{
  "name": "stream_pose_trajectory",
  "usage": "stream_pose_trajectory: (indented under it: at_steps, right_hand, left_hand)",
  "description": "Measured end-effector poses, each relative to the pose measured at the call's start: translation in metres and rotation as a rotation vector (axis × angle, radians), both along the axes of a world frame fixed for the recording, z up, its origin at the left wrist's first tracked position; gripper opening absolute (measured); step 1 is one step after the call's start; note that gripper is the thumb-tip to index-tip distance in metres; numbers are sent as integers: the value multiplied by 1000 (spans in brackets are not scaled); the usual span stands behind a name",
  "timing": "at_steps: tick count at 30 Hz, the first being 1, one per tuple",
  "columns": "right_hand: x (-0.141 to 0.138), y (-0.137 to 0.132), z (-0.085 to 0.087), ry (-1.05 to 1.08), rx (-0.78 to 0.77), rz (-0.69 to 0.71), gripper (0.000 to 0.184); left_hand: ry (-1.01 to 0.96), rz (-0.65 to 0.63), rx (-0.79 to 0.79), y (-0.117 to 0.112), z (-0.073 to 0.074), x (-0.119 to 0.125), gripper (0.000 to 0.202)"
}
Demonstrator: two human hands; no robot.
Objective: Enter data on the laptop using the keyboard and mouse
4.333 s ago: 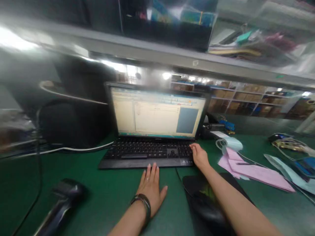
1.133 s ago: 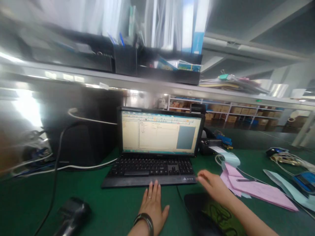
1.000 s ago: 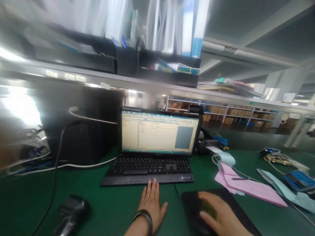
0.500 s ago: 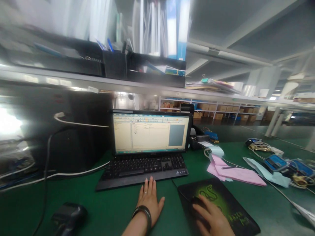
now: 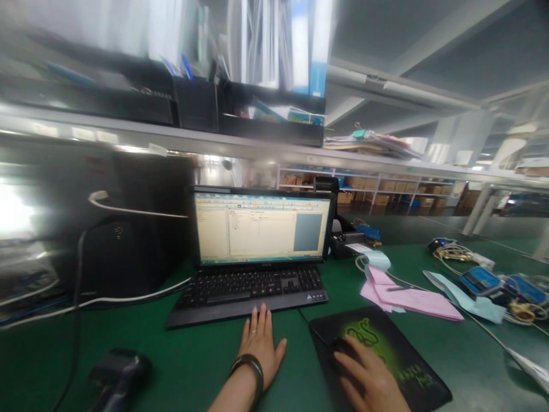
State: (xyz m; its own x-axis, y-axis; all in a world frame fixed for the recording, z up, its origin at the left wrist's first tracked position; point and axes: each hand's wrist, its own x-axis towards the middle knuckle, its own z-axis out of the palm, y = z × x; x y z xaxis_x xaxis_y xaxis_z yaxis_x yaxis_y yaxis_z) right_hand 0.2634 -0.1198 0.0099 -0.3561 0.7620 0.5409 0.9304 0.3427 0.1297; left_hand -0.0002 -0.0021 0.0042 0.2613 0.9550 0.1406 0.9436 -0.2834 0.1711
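Note:
My left hand [image 5: 259, 346] lies flat on the green tabletop, fingers stretched out, with the fingertips at the front edge of the black keyboard [image 5: 257, 286]. It holds nothing. On the black mouse pad [image 5: 319, 337] with a green pattern, my right hand [image 5: 369, 375] is curved over a dark computer mouse [image 5: 342, 346], which is mostly hidden under the palm and fingers. Behind the keyboard stands a lit monitor [image 5: 261, 229] showing a software window with a grey-blue panel at its right.
A dark handheld scanner [image 5: 120, 372] lies at the front left. Right of the keyboard are pink papers [image 5: 412, 297], a light blue sheet [image 5: 467, 300] and blue devices with cables [image 5: 482, 281]. A shelf [image 5: 266, 150] with folders crosses above the monitor, beside a black computer case [image 5: 141, 246].
The view has shifted very slightly, so the desk items sit a little higher. Both hands keep their places, the left flat and the right on the mouse.

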Motion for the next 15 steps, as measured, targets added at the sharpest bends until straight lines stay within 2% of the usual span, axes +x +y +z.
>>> stream_pose_trajectory:
  at_steps: [4,11,15]
  right_hand:
    - [0,2,-1,-20,4,-1,41]
    - [1,3,-2,-47,97,16,46]
    - [0,4,2,-72,122,42,45]
  left_hand:
    - [-5,1,-1,-1,1,0,75]
    - [-5,14,-47,-4,10,2,74]
    - [-15,15,-33,-5,9,2,73]
